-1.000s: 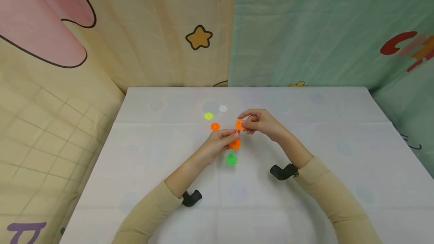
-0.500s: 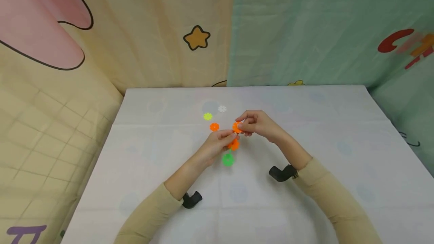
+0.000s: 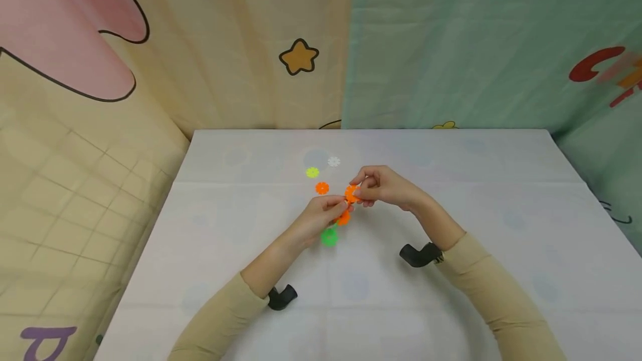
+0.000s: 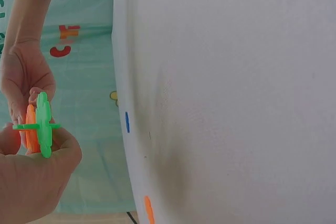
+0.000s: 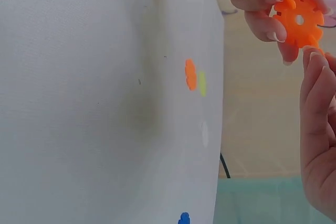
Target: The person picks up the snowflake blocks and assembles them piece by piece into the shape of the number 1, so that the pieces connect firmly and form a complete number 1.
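Note:
My left hand grips a small joined string of notched plastic building discs. One orange disc shows beside its fingers and green discs hang below; in the left wrist view a green disc stands edge-on, crossed by another green one. Just above and to the right, my right hand pinches an orange notched disc between thumb and fingers, right at the left fingertips. The right wrist view shows an orange disc face-on between the two hands. Fingers partly hide where the discs meet.
Behind the hands, a loose orange disc, a yellow disc and a white disc lie on the white-covered table. A blue piece shows in the right wrist view. Printed curtains surround the table's back and sides.
My right hand has brought its orange disc slightly down and left, closer against the left fingertips. The green disc under my left hand has swung to the left.

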### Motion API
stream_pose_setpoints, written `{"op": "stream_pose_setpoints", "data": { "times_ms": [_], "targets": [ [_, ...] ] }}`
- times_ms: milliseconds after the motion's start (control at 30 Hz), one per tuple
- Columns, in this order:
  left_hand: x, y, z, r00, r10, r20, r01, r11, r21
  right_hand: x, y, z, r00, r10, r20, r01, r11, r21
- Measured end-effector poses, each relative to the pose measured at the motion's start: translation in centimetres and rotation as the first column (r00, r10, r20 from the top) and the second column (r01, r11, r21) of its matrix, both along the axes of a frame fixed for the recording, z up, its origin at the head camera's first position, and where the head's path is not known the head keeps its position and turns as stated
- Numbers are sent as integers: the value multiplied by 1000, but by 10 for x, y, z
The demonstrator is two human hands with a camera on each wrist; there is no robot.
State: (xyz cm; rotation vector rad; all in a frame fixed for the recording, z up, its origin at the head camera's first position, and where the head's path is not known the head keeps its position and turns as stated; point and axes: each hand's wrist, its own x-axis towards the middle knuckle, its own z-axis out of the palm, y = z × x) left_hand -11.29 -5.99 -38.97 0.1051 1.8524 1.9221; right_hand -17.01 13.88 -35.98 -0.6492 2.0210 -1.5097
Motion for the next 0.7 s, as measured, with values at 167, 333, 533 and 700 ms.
{"op": "stream_pose_setpoints", "data": {
  "times_ms": [167, 333, 533, 700],
  "targets": [
    [0, 1, -1, 1000, 1, -30, -1, 1000, 9, 1, -1, 0, 1000, -5, 26, 5, 1000, -16],
    [0, 3, 1, 997, 34, -66, -34, 999, 12, 2, -3, -2, 998, -57, 31, 58, 998, -35],
    [0, 6, 1, 995, 67, -72, -67, 998, 3, 8, -4, -5, 988, -151, 20, 152, 987, -54],
    [0, 9, 0, 991, 125, -46, -124, 992, 13, 14, -8, -11, 969, -238, 57, 243, 966, -92]
  ]
}}
